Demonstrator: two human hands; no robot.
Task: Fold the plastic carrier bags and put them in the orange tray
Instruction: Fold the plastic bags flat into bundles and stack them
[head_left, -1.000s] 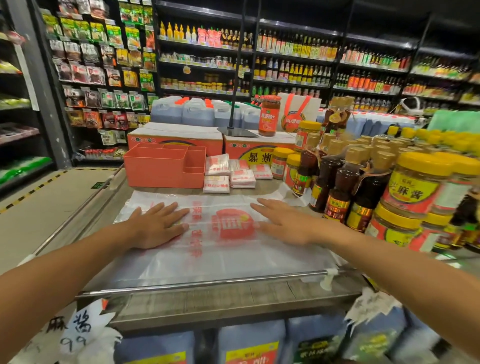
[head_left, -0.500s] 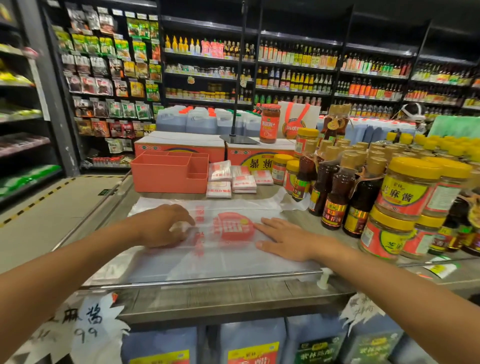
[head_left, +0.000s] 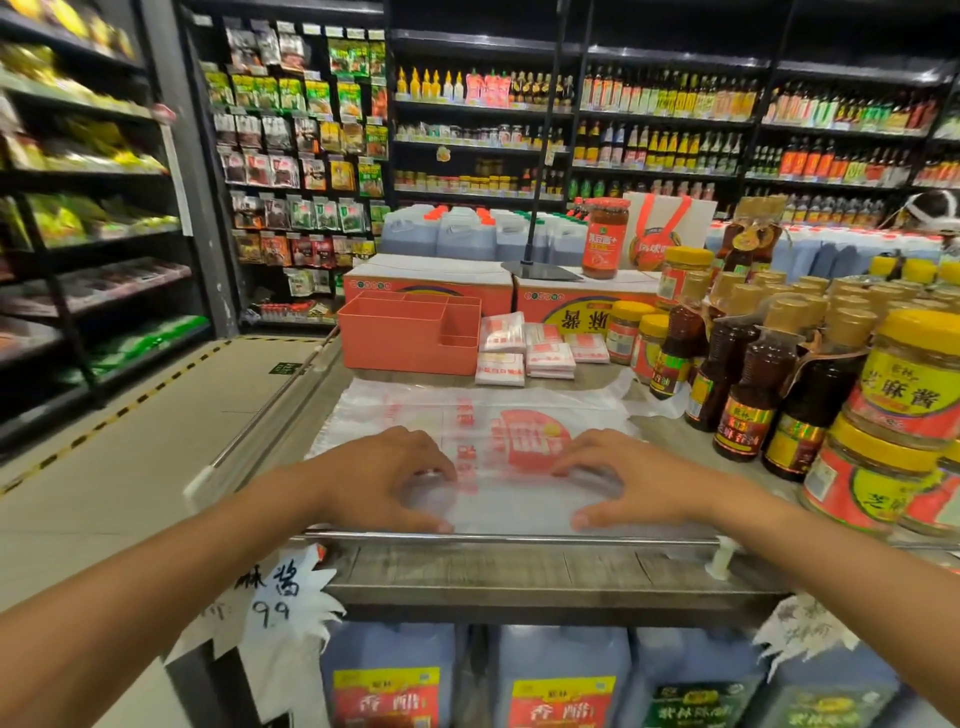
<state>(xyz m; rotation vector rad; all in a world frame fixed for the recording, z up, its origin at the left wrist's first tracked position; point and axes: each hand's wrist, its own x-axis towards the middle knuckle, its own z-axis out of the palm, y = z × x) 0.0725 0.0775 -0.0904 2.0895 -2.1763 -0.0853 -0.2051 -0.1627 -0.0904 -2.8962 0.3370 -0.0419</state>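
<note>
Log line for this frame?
bag flat on counter | left hand on bag | right hand on bag | tray behind bag | folded bags beside tray

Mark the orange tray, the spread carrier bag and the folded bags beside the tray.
orange tray (head_left: 395, 345), head view: its front wall.
spread carrier bag (head_left: 524, 441), head view: the red print near its middle.
folded bags (head_left: 549, 358), head view: top of the middle stack.

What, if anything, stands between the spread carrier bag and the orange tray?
Nothing visible does. The carrier bag lies flat just in front of the orange tray; the folded bags sit right of the tray, off that path.
</note>
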